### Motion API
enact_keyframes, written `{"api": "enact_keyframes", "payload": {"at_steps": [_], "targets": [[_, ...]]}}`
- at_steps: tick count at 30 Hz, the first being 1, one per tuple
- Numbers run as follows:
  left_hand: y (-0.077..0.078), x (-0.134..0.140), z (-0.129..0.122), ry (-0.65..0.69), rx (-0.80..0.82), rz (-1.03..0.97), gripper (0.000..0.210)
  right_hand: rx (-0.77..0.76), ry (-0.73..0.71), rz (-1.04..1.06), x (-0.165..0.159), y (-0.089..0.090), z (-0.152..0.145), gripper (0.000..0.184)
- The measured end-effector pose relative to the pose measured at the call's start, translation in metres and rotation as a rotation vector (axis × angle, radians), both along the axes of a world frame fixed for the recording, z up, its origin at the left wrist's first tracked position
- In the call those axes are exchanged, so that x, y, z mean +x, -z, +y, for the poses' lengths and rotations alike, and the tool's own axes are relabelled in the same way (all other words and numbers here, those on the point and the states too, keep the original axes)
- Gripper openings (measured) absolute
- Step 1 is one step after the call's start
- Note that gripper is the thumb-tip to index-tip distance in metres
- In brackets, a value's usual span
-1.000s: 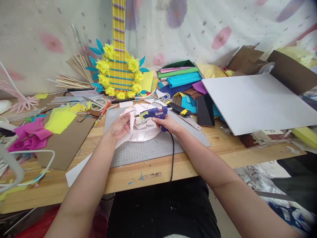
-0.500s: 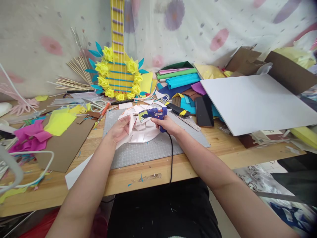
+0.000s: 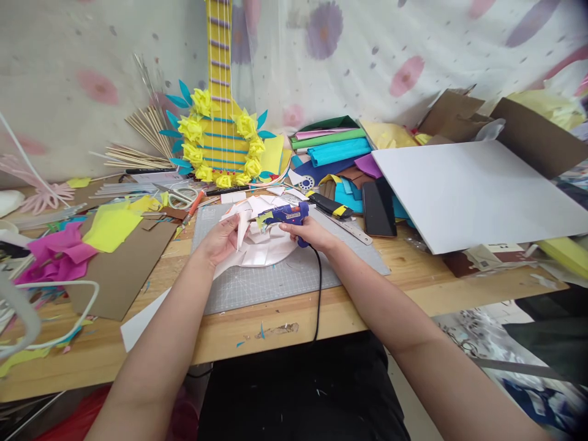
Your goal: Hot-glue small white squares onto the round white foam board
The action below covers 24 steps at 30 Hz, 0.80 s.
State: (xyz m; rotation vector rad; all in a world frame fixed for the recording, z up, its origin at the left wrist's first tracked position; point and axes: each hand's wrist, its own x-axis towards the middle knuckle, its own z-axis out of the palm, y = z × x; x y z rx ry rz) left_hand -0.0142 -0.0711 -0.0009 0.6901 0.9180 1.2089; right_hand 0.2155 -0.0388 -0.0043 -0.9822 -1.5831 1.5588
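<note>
Glue gun (image 3: 287, 214), one, dark blue, with a scrap of yellow-green near the front: held above the cutting mat, nozzle towards the person's left; whether the tip touches the paper cannot be told.

Right hand (image 3: 309, 231): wrapped around the gun's handle.

Black cord (image 3: 320, 288): running from the handle down over the table's front edge.

Folded paper (image 3: 243, 229), one piece, white: upright, just in front of the nozzle.

Left hand (image 3: 223, 239): fingers together, pinched on the folded paper.

White shape (image 3: 260, 254), rounded, covered with paper pieces: lying on the mat beneath the gun.

Cutting mat (image 3: 257, 291), grey, gridded: flat on the wooden table (image 3: 220, 337).

Right of the mat: metal ruler (image 3: 351, 228), partly on it; black and yellow cutter (image 3: 331, 205); dark phone (image 3: 379, 208); large white board (image 3: 482, 196), tilted over other items.

Left of the mat: scissors (image 3: 181, 196), white-handled; brown cardboard (image 3: 133, 269), with yellow paper (image 3: 113, 229) on top; crumpled magenta paper (image 3: 59, 254).

Behind: yellow guitar model (image 3: 225, 141), standing, trimmed with yellow flowers and blue leaves; thin wooden sticks (image 3: 138, 159), bundled; coloured paper rolls (image 3: 340, 150), stacked.
</note>
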Motion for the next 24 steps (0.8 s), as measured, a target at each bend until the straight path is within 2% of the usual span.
{"api": "enact_keyframes", "payload": {"at_steps": [8,11,14,17,20,24], "targets": [[-0.006,-0.003,-0.001,-0.008,0.037,0.052,0.013,-0.007,0.109,0.044,0.006,0.011,0.012,0.05],[-0.009,-0.009,0.0,-0.147,0.128,0.197,0.026,-0.012,0.169,0.124,0.011,0.011,0.017,0.05],[-0.016,-0.01,-0.005,-0.234,0.273,0.478,0.043,-0.031,0.264,0.149,0.016,0.014,0.023,0.052],[-0.026,-0.003,-0.014,-0.078,0.437,0.778,0.046,-0.056,0.326,0.15,0.02,0.02,0.03,0.052],[-0.03,0.008,-0.022,0.083,0.552,0.966,0.039,-0.06,0.348,0.171,0.021,0.027,0.034,0.052],[-0.021,0.011,-0.019,0.137,0.583,1.099,0.037,-0.07,0.349,0.181,0.019,0.029,0.034,0.054]]}}
